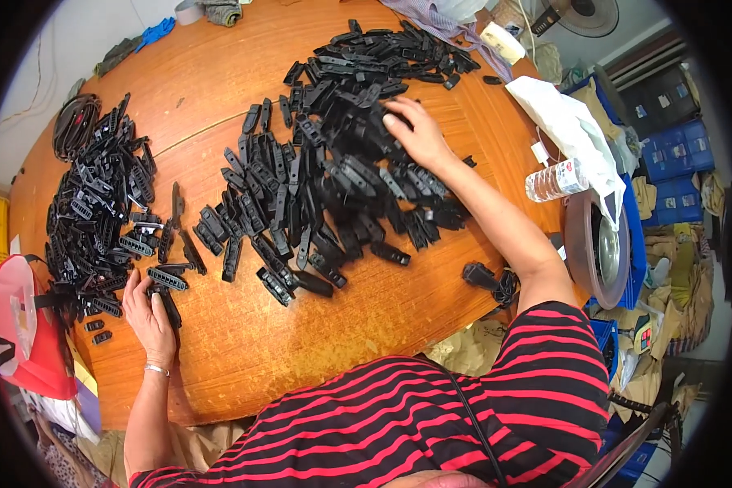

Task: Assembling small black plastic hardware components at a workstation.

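Black elongated plastic parts point(281, 175) lie in a big heap across the middle and far right of the table. My right hand point(419, 137) rests at the heap's right side, thumb apart and fingers stretched over the parts; several parts below it are blurred by motion. My left hand point(148, 321) lies on the table by the left pile, fingers extended, next to a black slotted part point(168, 278). Another black part point(171, 309) lies against its right side. The left pile point(98, 203) holds black slotted pieces, some with pale metallic bits.
On the wooden table point(252, 342), a coiled black cable point(76, 126) sits far left and a black plug-like device point(481, 276) near right. A clear bottle point(555, 180), white plastic bag point(573, 130) and basin point(598, 244) are at right. A red bag point(24, 325) hangs at left.
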The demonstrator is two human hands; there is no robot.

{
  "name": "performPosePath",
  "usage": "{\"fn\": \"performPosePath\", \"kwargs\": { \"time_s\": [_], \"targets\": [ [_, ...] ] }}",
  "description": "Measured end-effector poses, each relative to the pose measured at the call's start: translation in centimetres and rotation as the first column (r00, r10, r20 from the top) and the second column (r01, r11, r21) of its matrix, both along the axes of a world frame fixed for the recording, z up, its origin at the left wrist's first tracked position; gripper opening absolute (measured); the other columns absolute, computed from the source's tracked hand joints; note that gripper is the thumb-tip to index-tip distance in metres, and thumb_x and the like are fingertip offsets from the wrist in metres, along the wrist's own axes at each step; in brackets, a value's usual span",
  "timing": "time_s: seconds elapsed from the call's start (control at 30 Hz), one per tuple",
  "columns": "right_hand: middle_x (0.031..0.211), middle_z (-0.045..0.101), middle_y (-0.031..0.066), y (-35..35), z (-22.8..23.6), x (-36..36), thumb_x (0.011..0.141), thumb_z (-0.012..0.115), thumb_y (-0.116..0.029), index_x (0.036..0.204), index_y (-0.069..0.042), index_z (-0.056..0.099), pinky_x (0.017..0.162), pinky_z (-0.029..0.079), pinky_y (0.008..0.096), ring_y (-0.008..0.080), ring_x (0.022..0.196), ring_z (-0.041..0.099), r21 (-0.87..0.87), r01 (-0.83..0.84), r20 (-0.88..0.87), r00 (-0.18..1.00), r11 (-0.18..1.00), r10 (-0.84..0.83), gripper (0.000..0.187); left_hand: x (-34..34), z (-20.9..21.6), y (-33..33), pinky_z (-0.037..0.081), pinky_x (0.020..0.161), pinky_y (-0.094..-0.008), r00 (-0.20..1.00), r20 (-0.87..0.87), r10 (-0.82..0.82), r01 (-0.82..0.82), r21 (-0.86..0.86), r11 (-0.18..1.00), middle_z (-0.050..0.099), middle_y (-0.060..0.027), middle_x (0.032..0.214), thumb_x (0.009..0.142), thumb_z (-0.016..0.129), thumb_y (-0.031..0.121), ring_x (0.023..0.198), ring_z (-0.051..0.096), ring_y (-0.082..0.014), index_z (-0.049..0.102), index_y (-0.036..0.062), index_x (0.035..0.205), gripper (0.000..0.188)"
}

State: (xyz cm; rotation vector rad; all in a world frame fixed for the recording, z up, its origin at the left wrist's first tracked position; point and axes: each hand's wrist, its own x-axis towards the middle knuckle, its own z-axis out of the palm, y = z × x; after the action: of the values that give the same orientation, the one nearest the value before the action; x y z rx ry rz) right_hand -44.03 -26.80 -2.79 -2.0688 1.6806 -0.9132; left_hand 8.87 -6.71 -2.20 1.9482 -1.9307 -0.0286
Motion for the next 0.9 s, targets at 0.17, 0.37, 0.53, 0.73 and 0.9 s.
{"fn": "performPosePath", "kwargs": {
  "time_s": [0.17,0.37,0.53,0.73,0.9],
  "targets": [
    [0.095,0.071,0.0077,-2.8,4.1,-4.4,0.094,0.059,-0.027,0.105,-0.002,0.069,0.081,0.049,0.0314,0.0173,0.09,0.064,-0.027,0.218,0.144,0.966,0.975,-0.212,0.029,-0.3,0.9,0.4,0.026,0.109,-0.0433,1.0,0.017,0.022,-0.023,0.016,1.0,0.044,-0.0138,0.143,0.099,0.04,0.025,0.131,0.038,-0.032,0.052,0.0042,0.123,0.034],
    [0.113,0.066,0.022,-12.5,0.9,-22.3,0.088,0.057,-0.047,0.112,-0.003,0.068,0.096,0.045,0.0447,0.0369,0.111,0.06,-0.163,0.703,-0.133,0.68,0.692,-0.722,0.052,-0.6,0.4,-0.3,0.023,0.111,-0.0448,1.0,-0.013,-0.012,0.013,0.008,1.0,0.044,-0.0147,0.142,0.097,0.041,0.023,0.133,0.036,-0.0321,0.053,0.0037,0.122,0.033],
    [0.13,0.057,0.0208,-17.8,-0.8,-23.5,0.088,0.049,-0.061,0.127,-0.006,0.06,0.104,0.036,0.0427,0.0356,0.125,0.05,0.089,0.726,-0.152,0.686,0.682,-0.711,0.068,-0.5,0.9,0.1,0.023,0.111,-0.0447,1.0,0.006,0.01,-0.01,0.033,0.999,0.043,-0.0154,0.143,0.097,0.041,0.024,0.134,0.036,-0.0329,0.052,0.0027,0.121,0.034],
    [0.138,0.053,0.0132,-21.1,-0.9,-19.7,0.083,0.049,-0.069,0.131,-0.03,0.059,0.108,0.031,0.0513,0.0317,0.131,0.045,0.145,0.667,-0.278,0.737,0.731,-0.617,0.063,-0.4,0.6,0.0,0.023,0.111,-0.0446,1.0,0.002,0.01,-0.01,0.04,0.999,0.042,-0.0159,0.145,0.097,0.04,0.025,0.134,0.035,-0.0333,0.052,0.002,0.121,0.035],
    [0.115,0.068,0.0126,-17.7,0.2,-13.5,0.082,0.068,-0.048,0.122,-0.019,0.067,0.093,0.047,0.0382,0.0271,0.108,0.063,0.095,0.659,-0.132,0.751,0.746,-0.647,0.05,-0.4,1.0,0.2,0.023,0.111,-0.0446,1.0,0.004,0.013,-0.013,0.031,0.999,0.042,-0.0161,0.144,0.097,0.04,0.023,0.134,0.036,-0.0335,0.052,0.0023,0.121,0.034]
  ]
}}
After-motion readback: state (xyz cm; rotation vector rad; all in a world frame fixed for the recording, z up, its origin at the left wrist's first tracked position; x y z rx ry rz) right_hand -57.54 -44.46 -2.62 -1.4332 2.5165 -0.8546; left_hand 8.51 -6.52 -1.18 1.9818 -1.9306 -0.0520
